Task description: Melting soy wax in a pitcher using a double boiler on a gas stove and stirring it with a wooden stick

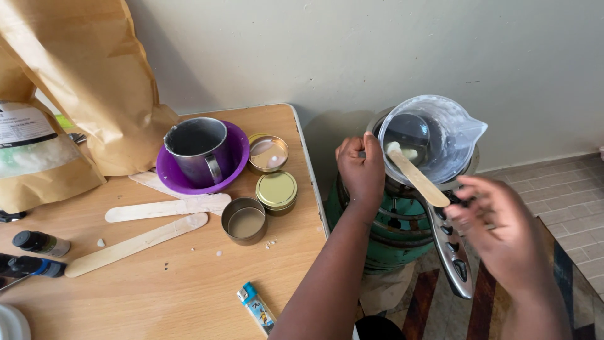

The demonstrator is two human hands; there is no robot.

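Observation:
My left hand (362,171) is closed around the handle side of a clear plastic measuring jug (440,129); the handle itself is hidden. The jug sits in a metal pot on a green stove (384,242) beside the table. My right hand (500,236), blurred, pinches the near end of a flat wooden stick (418,179). The stick's far tip rests inside the jug against a small pale lump (404,151).
The pot's long silver handle (452,252) points toward me. On the wooden table (189,296) are a metal mug (198,148) in a purple bowl (236,165), three small tins (275,189), two wooden sticks (135,242), a lighter (256,307), small bottles (41,242) and brown paper bags (88,75).

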